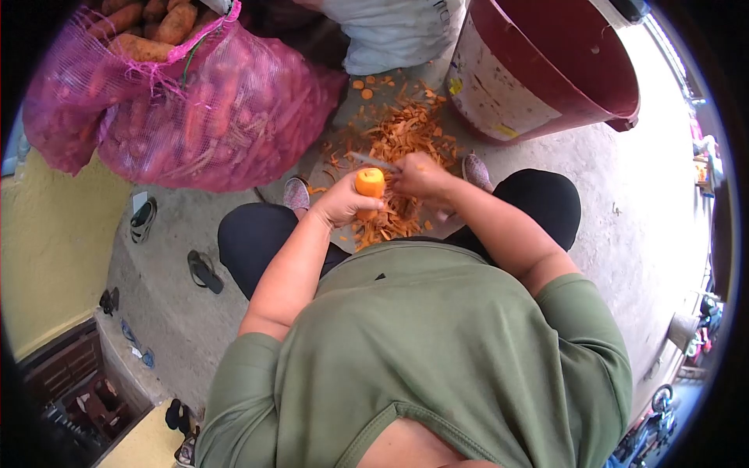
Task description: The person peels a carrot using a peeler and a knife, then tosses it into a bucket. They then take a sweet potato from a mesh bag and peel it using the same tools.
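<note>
My left hand (342,204) grips an orange carrot (370,186), its cut end facing up. My right hand (421,176) holds a knife (373,161) whose blade points left across the top of the carrot. Both hands are above a heap of orange carrot peelings (406,134) lying on the concrete floor between my feet.
A pink mesh sack full of carrots (195,109) stands at the upper left. A large dark red bucket (546,70) sits at the upper right, a white sack (390,31) behind the peelings. Sandals (204,271) lie on the floor at left, near a step edge.
</note>
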Action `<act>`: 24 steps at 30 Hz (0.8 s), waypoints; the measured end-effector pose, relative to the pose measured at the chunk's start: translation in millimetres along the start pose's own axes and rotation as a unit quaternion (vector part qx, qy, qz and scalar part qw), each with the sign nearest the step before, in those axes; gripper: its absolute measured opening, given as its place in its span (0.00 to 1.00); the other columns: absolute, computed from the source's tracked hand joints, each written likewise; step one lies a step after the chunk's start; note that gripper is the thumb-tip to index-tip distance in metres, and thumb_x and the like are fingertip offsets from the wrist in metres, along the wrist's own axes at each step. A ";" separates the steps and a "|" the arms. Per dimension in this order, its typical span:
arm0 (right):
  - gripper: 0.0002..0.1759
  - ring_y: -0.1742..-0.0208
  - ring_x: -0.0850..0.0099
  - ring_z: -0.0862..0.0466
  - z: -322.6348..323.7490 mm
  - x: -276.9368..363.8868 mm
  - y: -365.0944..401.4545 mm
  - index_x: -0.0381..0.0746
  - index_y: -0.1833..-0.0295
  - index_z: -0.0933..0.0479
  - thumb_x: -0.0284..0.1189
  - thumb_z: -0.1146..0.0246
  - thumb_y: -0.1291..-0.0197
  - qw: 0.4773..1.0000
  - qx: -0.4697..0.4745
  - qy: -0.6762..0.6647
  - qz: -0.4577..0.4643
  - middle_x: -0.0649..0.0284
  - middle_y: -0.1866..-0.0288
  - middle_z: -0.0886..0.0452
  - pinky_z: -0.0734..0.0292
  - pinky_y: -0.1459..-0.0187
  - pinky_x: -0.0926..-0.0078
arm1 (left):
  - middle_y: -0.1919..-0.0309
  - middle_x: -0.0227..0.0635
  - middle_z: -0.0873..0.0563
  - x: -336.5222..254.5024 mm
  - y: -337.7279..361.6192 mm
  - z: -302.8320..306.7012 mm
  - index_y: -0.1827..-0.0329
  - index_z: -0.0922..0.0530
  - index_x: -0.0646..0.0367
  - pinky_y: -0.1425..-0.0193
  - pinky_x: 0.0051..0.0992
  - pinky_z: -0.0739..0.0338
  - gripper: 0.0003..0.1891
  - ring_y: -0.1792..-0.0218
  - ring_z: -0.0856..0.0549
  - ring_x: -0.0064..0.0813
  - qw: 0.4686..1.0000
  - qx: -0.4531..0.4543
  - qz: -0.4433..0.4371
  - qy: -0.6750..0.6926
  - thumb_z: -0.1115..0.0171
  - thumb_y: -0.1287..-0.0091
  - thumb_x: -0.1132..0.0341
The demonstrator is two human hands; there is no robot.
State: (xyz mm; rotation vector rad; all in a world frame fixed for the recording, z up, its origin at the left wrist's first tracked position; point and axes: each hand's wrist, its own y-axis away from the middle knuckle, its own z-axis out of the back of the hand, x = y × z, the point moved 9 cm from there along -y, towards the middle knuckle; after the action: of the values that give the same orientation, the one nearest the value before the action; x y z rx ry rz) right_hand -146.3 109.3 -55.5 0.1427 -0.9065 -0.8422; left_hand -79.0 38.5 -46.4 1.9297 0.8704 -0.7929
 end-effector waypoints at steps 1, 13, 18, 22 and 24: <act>0.14 0.64 0.60 0.22 5.0 -22.1 -4.3 0.40 0.64 0.24 0.35 0.39 0.58 0.995 -0.007 0.078 -0.059 0.55 0.67 0.22 0.27 0.64 0.67 | 0.71 0.27 0.26 -9.2 0.9 -14.4 0.62 0.33 0.58 0.62 0.22 0.27 0.18 0.67 0.24 0.20 0.998 0.036 -0.041 0.032 0.39 0.56 0.80; 0.14 0.66 0.58 0.23 6.1 38.2 20.7 0.38 0.68 0.25 0.35 0.40 0.61 1.000 0.017 -0.004 0.017 0.53 0.72 0.23 0.29 0.63 0.65 | 0.74 0.34 0.25 -35.8 7.9 31.1 0.69 0.36 0.59 0.65 0.27 0.31 0.21 0.70 0.25 0.28 0.834 -0.336 -0.076 -0.431 0.34 0.64 0.73; 0.15 0.65 0.59 0.22 -5.9 2.9 3.8 0.38 0.66 0.24 0.35 0.39 0.61 0.998 0.032 0.020 -0.056 0.53 0.70 0.23 0.28 0.64 0.66 | 0.74 0.35 0.26 -26.6 8.7 37.9 0.68 0.36 0.58 0.64 0.26 0.31 0.21 0.69 0.25 0.27 0.834 -0.351 -0.144 -0.401 0.34 0.63 0.72; 0.17 0.66 0.60 0.22 -29.4 -110.2 -21.9 0.36 0.68 0.23 0.39 0.40 0.59 0.969 0.103 0.182 -0.129 0.52 0.69 0.22 0.27 0.65 0.67 | 0.73 0.37 0.26 -41.3 12.0 15.4 0.68 0.37 0.58 0.63 0.27 0.30 0.21 0.70 0.25 0.29 0.871 -0.283 -0.161 -0.368 0.35 0.62 0.71; 0.15 0.67 0.61 0.21 -25.7 -98.2 -21.1 0.36 0.71 0.23 0.36 0.38 0.63 0.975 0.074 0.197 -0.079 0.51 0.71 0.22 0.28 0.65 0.67 | 0.73 0.35 0.26 -37.0 11.2 17.2 0.68 0.38 0.58 0.64 0.26 0.30 0.20 0.70 0.26 0.26 0.883 -0.270 -0.178 -0.340 0.35 0.61 0.71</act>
State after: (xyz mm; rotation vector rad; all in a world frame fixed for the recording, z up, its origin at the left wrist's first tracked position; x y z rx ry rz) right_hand -171.8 157.7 -143.6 0.4991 -0.5874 -0.8541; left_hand -93.8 9.0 -19.8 0.9022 0.8763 -1.1937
